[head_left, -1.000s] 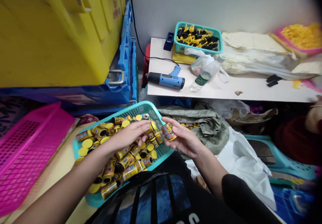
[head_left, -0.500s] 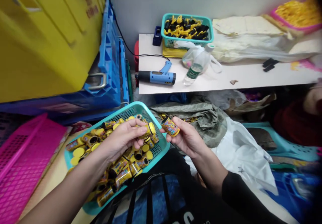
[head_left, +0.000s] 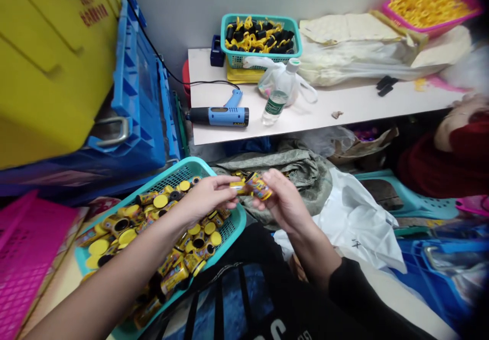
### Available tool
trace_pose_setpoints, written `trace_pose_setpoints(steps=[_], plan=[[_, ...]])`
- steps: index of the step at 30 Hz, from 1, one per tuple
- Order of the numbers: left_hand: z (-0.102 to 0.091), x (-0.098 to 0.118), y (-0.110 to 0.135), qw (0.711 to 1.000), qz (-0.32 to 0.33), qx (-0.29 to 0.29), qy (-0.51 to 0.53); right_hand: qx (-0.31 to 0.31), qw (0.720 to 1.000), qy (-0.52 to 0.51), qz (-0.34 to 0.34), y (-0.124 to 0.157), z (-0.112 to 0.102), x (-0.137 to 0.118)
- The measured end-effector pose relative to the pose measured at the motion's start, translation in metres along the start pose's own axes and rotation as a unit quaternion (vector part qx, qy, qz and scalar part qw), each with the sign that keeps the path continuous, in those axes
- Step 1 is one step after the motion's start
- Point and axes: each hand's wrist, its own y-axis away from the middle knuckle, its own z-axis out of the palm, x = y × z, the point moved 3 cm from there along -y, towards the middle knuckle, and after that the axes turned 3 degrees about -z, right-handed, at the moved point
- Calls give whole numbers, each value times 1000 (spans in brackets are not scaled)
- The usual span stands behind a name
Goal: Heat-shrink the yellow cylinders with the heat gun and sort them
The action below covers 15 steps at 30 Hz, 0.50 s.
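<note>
Yellow printed canister, held between right hand and left hand

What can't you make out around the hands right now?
Head view:
Yellow canister in the right hand: print too blurred to read.
Canister in the left hand: its end hidden by fingers.
Teal mesh basket: near corner hidden by left forearm and shirt.

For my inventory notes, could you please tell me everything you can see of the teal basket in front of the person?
The teal basket is a shallow plastic basket with mesh walls and a solid rim. It sits askew on a pale surface beside a pink mesh basket. Yellow-and-black canisters and yellow discs lie loosely inside. The person's left forearm passes above it.
</note>
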Motion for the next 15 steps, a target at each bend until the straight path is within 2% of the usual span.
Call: trace_pose_setpoints(steps=[2, 3, 4, 6, 7, 8, 9, 10, 11, 12, 13, 14, 15], plan=[[4, 4, -8, 996, 33, 1, -88, 70, 988, 106, -88, -10, -24, -8], [2, 7, -11, 985, 53, 18, -161, 101, 968, 198, -116, -15, -37, -13], [-4, 9, -13, 963, 73, 41, -255, 118, 935, 314, -114, -21, -49, -15], [-23, 11, -14, 886, 101, 93, -443, 108, 829, 548, -34, -34, -68, -16], [-35, 10, -13, 845, 106, 113, -511, 89, 776, 624, -1, -38, -72, -15], [-47, 7, -12, 814, 106, 126, -558, 67, 745, 663, 4, -42, -71, -14], [-58, 2, -10, 793, 101, 132, -586, 40, 740, 671, -22, -45, -65, -12], [-67, -4, -8, 784, 94, 127, -600, 6, 749, 659, -72, -46, -52, -9], [-73, -12, -7, 782, 90, 116, -606, -39, 758, 639, -128, -46, -35, -4], [-75, -20, -6, 778, 88, 100, -613, -97, 754, 626, -175, -45, -16, 5], [-76, -29, -7, 776, 89, 86, -618, -158, 734, 629, -205, -44, 5, 16], [-74, -36, -8, 776, 91, 77, -620, -218, 695, 650, -217, -43, 25, 31], [-72, -42, -9, 776, 94, 75, -619, -258, 643, 687, -218, -42, 42, 48]])
